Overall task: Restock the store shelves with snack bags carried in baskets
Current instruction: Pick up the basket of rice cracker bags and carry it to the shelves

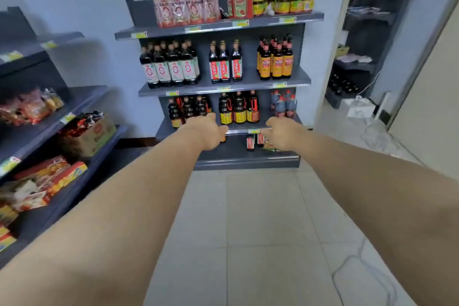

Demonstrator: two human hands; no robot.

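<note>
Both my arms stretch forward over the tiled floor. My left hand (208,131) and my right hand (283,133) hang with loosely curled fingers and hold nothing. Snack bags (32,107) lie on the grey side shelf (82,99) at the left, with red and yellow packs (52,176) on the shelf below. A cardboard box (92,136) with dark red bags in it stands on that side shelf too. No basket is in view.
Straight ahead stands a grey shelf unit (223,88) with sauce bottles, red pouches and jars on its tiers. At the right an open doorway (367,57) shows a dark rack and a white bag on the floor. Pale tiled floor (260,218) lies between me and the shelves.
</note>
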